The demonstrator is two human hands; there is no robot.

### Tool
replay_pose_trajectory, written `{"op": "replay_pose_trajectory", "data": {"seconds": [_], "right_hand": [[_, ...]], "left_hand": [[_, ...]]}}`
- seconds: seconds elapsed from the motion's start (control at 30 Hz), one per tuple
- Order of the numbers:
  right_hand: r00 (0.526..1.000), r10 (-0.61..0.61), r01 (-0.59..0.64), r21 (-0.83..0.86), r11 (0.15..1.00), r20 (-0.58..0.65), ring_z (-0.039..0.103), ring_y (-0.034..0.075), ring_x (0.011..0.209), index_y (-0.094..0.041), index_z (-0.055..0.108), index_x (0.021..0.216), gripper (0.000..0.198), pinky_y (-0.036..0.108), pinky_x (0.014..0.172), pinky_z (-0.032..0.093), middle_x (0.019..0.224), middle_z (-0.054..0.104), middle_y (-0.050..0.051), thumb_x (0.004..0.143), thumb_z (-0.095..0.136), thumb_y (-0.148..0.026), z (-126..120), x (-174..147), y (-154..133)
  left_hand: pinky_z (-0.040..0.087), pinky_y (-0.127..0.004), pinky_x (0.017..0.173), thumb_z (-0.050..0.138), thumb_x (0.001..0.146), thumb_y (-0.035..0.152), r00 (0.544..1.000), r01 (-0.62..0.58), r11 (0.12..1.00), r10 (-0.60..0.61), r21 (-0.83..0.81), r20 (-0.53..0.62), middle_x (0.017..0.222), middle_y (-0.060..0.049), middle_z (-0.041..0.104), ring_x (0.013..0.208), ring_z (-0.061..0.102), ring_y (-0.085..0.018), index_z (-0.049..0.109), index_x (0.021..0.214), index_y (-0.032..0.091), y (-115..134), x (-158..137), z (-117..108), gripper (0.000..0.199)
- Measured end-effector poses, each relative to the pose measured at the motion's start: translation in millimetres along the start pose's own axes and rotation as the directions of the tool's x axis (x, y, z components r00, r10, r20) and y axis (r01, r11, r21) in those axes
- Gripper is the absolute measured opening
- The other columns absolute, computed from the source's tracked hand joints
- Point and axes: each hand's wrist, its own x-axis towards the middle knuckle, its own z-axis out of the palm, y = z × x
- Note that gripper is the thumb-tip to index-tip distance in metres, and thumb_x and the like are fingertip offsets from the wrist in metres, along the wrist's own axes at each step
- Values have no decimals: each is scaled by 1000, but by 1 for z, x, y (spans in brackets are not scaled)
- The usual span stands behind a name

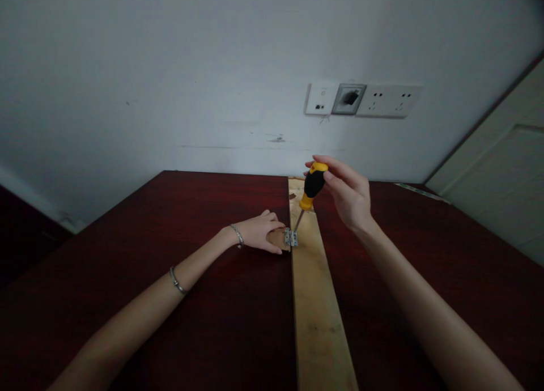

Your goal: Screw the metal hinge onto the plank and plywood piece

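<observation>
My right hand (pixel 349 194) grips the top of a screwdriver (pixel 315 182) with a yellow and black handle. The screwdriver leans slightly, its tip down at a small metal hinge (pixel 291 237). One leaf of the hinge lies on a long wooden plank (pixel 317 300), the other on a small wooden block (pixel 277 239) against the plank's left edge. Thumb and fingers of my left hand (pixel 258 231) close around that block from the left. Whether the tip sits in a screw is too small to make out.
The dark red tabletop (pixel 204 209) meets a pale wall at the back. Wall sockets (pixel 386 100) and a black plug (pixel 351 98) are above it. A thin strip (pixel 420 192) lies at the back right, near a light panelled door (pixel 505 153).
</observation>
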Motion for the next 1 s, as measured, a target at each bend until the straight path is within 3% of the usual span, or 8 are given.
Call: {"op": "replay_pose_trajectory", "data": {"seconds": [0.2, 0.33, 0.47, 0.67, 0.8, 1.0], "right_hand": [[996, -64, 56, -130, 990, -56, 60, 15, 84, -30, 67, 97, 25, 29, 72, 52, 93, 65, -1, 73, 71, -27, 7, 3, -8], [999, -43, 39, -116, 993, -32, 60, 16, 90, -30, 67, 100, 25, 32, 80, 51, 99, 65, 0, 76, 68, -27, 5, 2, -7], [998, 24, -25, 17, 1000, 56, 59, 19, 107, -32, 64, 111, 27, 41, 93, 47, 114, 65, 0, 86, 55, -28, 0, 1, -3], [999, -44, 41, -107, 993, -27, 61, 15, 88, -30, 66, 101, 28, 31, 78, 53, 99, 66, -1, 73, 71, -25, 7, 3, -3], [998, -44, 40, -75, 996, -46, 59, 13, 85, -31, 65, 98, 32, 27, 72, 52, 95, 63, -2, 69, 74, -23, 9, 3, -5], [998, 48, -48, 0, 999, 38, 60, 18, 103, -30, 62, 111, 24, 38, 87, 51, 111, 65, 2, 88, 53, -33, 4, 0, -3]], "left_hand": [[38, -32, 93, 66, 71, 58, 1000, 5, 1000, -5, 3, 7, 110, -9, 49, 103, 41, -24, 50, 128, 14, 0, 0, 0, 74], [37, -32, 93, 67, 71, 57, 1000, 4, 1000, -4, 3, 4, 110, -9, 49, 104, 42, -24, 50, 127, 15, 1, 0, 0, 73], [37, -33, 94, 67, 71, 57, 1000, 2, 1000, -2, 9, 3, 110, -9, 49, 104, 42, -24, 50, 128, 15, 3, 0, -1, 72], [37, -33, 93, 66, 71, 58, 1000, 5, 1000, -5, 4, 4, 111, -9, 49, 103, 42, -24, 51, 127, 16, 2, 0, -1, 71], [37, -32, 93, 66, 71, 58, 1000, 12, 1000, -13, 5, 13, 111, -9, 49, 103, 41, -24, 50, 127, 14, 2, 0, -2, 73], [36, -34, 94, 65, 71, 59, 1000, 10, 1000, -10, 8, 6, 110, -8, 49, 103, 41, -24, 50, 127, 16, 2, 0, -2, 71]]}}
